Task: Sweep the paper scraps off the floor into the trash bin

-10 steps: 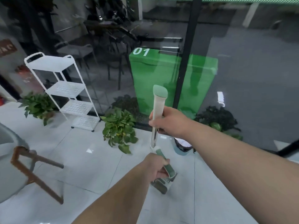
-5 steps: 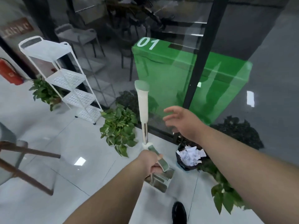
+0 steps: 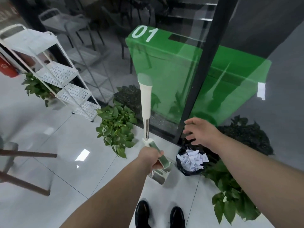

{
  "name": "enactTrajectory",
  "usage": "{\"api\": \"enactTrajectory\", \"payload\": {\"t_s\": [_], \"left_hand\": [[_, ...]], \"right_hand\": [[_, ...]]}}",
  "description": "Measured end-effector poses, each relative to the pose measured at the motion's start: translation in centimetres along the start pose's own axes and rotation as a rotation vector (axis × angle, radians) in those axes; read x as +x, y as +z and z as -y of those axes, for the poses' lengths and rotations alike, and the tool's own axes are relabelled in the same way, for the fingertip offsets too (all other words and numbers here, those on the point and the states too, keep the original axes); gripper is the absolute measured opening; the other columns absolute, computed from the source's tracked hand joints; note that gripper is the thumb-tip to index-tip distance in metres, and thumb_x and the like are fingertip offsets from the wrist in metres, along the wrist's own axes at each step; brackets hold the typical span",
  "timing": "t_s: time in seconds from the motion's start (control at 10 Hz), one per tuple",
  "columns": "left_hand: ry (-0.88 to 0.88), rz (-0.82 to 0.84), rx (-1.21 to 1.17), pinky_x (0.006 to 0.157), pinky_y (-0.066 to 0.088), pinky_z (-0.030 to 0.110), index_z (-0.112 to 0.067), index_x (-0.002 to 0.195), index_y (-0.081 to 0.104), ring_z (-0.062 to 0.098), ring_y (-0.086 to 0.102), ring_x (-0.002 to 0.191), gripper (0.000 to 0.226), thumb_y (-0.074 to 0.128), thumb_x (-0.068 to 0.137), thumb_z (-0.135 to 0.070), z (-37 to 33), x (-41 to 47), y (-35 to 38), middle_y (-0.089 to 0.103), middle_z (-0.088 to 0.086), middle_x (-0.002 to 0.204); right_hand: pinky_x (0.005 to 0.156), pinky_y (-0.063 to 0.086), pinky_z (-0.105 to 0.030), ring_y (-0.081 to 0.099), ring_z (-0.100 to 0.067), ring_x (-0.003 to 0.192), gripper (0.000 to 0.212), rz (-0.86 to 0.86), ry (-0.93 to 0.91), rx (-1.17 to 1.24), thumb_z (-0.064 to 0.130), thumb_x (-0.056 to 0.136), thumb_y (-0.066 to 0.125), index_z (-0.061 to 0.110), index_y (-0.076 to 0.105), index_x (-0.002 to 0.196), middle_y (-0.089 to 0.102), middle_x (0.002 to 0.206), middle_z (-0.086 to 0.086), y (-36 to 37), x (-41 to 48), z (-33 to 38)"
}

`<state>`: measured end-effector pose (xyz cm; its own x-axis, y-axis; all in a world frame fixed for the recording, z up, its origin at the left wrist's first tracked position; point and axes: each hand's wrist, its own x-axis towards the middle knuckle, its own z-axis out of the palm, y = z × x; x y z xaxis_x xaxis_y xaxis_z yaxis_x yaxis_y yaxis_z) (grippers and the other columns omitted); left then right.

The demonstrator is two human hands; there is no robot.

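My left hand (image 3: 150, 157) grips the green handle of the dustpan (image 3: 160, 173), which hangs low above the tiled floor. A broom handle (image 3: 145, 102), white with a green cap and a metal shaft, stands upright just beyond that hand. My right hand (image 3: 199, 131) hovers open to the right of the broom handle, fingers spread, touching nothing. A black-lined trash bin (image 3: 191, 160) filled with white paper scraps sits on the floor below my right hand, beside the dustpan.
A glass wall with a black post (image 3: 204, 68) stands straight ahead. Potted plants (image 3: 117, 125) flank the bin, another (image 3: 230, 193) at lower right. A white shelf rack (image 3: 54, 74) is at left, a wooden chair leg (image 3: 24, 155) nearer left. My black shoes (image 3: 158, 214) are below.
My right hand has let go of the broom handle and moved away to the right, fingers open. The view tilted down, bringing the bin and my shoes into sight.
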<state>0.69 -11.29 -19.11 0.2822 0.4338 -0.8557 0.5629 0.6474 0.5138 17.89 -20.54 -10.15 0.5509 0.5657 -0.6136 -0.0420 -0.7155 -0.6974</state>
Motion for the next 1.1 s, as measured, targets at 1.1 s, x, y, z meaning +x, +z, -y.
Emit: {"api": "enactTrajectory", "payload": {"t_s": [1.1], "left_hand": [[0.01, 0.028, 0.229, 0.062, 0.063, 0.042, -0.003, 0.116, 0.061, 0.032, 0.071, 0.091, 0.057, 0.068, 0.092, -0.054, -6.3, 3.3, 2.1, 0.068, 0.015, 0.108]], "right_hand": [[0.095, 0.055, -0.05, 0.068, -0.03, 0.105, 0.015, -0.095, 0.036, 0.069, 0.018, 0.102, 0.054, 0.024, 0.056, 0.115, 0.069, 0.111, -0.007, -4.0, 4.2, -0.5]]}}
